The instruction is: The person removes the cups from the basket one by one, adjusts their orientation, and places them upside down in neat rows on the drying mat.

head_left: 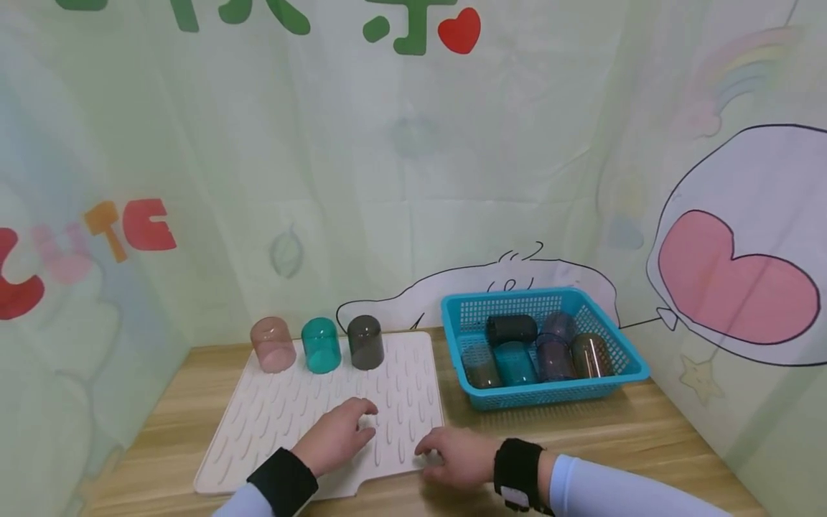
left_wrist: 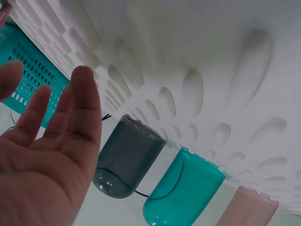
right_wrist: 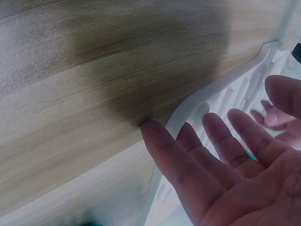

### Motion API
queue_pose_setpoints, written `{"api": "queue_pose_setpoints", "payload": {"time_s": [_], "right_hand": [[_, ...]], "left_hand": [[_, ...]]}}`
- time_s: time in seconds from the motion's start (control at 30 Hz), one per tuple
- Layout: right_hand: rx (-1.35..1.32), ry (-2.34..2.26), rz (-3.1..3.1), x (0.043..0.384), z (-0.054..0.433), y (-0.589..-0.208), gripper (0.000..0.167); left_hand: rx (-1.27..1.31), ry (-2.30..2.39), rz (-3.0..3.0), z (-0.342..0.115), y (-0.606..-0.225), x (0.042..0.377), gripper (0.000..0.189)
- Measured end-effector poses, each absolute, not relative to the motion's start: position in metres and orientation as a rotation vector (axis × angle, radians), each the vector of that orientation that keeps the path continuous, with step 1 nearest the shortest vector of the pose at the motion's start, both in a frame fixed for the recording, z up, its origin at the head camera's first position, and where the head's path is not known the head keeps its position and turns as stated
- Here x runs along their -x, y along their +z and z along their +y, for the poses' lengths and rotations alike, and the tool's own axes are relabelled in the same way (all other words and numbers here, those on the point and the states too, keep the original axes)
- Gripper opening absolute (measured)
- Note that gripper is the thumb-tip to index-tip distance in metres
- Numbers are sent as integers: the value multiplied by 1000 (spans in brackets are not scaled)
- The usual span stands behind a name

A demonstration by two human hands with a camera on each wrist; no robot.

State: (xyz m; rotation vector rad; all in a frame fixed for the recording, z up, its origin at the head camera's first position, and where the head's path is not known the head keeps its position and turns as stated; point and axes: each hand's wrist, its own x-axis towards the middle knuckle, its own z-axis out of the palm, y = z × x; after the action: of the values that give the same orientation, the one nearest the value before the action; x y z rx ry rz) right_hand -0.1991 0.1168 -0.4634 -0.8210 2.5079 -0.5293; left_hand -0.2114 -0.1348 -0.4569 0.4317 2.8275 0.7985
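A white ridged draining mat [head_left: 310, 424] lies on the wooden table. Along its far edge stand three see-through cups, mouth down: a pink cup [head_left: 273, 346], a teal cup [head_left: 321, 346] and a dark grey cup [head_left: 365, 343]. Over the mat's front half, my left hand [head_left: 336, 436] hovers with loosely bent fingers and nothing in it; the left wrist view shows the same hand [left_wrist: 51, 146] apart from the cups. My right hand [head_left: 461, 457] is at the mat's front right corner, holding nothing. In the right wrist view its fingers [right_wrist: 167, 160] spread loosely beside the mat's rim.
A blue plastic basket [head_left: 543, 397] stands right of the mat, holding several more cups, among them a black cup [head_left: 512, 329], a teal cup [head_left: 515, 364] and a brown cup [head_left: 591, 355]. Behind the table hangs a printed cloth [head_left: 504, 179]. Bare wood [head_left: 620, 438] shows at the right.
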Motion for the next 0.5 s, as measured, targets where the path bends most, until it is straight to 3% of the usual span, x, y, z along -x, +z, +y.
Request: {"api": "queue_pose_setpoints", "payload": {"time_s": [0.5], "right_hand": [[800,-563,2475,200,119,-460,34]], "left_hand": [[-557,598,2770,-142,-457,185,21]]}}
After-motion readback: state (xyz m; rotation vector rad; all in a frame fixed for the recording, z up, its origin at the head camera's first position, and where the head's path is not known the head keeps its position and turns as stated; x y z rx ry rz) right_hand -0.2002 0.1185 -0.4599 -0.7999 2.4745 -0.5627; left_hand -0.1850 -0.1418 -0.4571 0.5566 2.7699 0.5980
